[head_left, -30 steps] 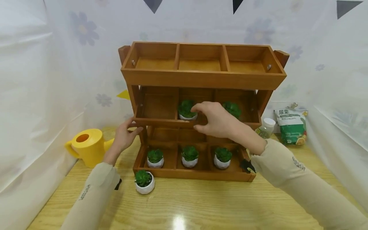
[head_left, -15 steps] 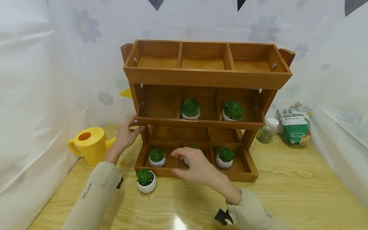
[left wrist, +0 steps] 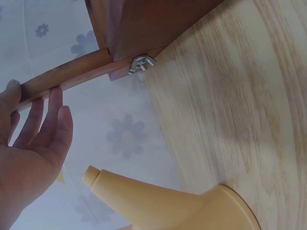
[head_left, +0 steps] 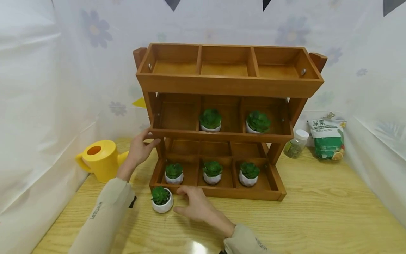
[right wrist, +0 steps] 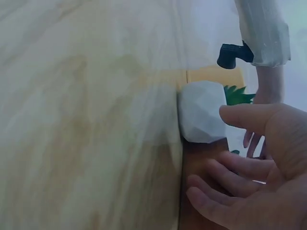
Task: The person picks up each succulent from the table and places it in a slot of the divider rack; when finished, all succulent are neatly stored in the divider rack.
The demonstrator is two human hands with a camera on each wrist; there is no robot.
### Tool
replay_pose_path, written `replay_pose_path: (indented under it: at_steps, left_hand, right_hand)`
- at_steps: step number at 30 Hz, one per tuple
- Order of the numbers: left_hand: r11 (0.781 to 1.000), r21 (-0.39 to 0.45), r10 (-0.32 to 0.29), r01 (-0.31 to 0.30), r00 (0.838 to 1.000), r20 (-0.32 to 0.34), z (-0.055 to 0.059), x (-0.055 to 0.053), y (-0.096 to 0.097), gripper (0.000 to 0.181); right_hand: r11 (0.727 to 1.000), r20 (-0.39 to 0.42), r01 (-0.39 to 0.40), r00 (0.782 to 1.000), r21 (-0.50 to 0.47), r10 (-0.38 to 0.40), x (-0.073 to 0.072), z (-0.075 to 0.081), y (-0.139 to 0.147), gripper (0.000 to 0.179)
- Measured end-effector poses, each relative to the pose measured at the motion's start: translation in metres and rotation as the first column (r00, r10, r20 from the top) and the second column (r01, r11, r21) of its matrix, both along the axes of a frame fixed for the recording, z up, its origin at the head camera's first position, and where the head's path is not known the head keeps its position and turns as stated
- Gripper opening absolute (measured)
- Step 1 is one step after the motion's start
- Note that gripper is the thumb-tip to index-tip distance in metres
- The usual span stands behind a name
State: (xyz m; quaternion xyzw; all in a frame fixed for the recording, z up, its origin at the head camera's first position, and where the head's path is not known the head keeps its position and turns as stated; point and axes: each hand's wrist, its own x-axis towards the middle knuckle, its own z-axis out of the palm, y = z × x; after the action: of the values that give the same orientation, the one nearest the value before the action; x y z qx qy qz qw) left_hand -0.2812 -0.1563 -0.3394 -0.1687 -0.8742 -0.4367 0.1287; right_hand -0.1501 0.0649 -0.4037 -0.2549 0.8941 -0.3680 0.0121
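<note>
A small succulent in a white faceted pot stands on the table in front of the wooden plant shelf. Just to its right, my right hand has thumb and fingers spread apart with nothing between them. In the right wrist view the white pot is close beyond my thumb tip. My left hand grips the shelf's left side at the middle tier. The left wrist view shows that hand with thumb and fingers on opposite sides of a wooden bar.
Three potted succulents sit in the bottom tier, and two in the middle tier's centre and right compartments. A yellow watering can stands at left. A lidded jar and a green-and-white bag are behind at right.
My right hand has come away from the middle-tier succulent and moved down and left to beside the pot on the table. The left hand keeps its hold on the shelf.
</note>
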Motion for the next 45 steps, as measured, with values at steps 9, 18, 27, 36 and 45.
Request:
replay_pose_path:
  at_steps: [9,18,27,36,45]
  left_hand:
    - [1.0,0.004,0.0,0.001,0.999,-0.033,0.0,0.0,0.001,0.053]
    - [1.0,0.004,-0.001,0.001,0.999,-0.036,0.0,0.001,0.001,0.052]
    - [1.0,-0.009,-0.001,0.001,0.999,-0.032,-0.001,0.001,0.001,0.052]
    - [1.0,-0.01,-0.003,0.003,0.999,-0.037,-0.002,0.001,0.0,0.053]
    - [1.0,-0.01,-0.002,0.002,1.0,0.0,0.0,0.0,-0.002,0.056]
  right_hand:
    - [0.996,0.023,0.063,0.998,-0.066,-0.062,0.0,-0.009,-0.025,0.049]
    - [0.982,0.036,0.184,0.982,-0.03,-0.183,0.001,-0.004,-0.046,0.053]
    - [0.982,0.046,0.187,0.981,0.015,-0.188,0.0,-0.002,-0.05,0.05]
    - [0.989,0.057,0.139,0.988,0.052,-0.142,-0.001,-0.002,-0.044,0.052]
    - [0.996,-0.024,0.079,0.997,0.05,-0.078,0.001,0.0,-0.037,0.046]
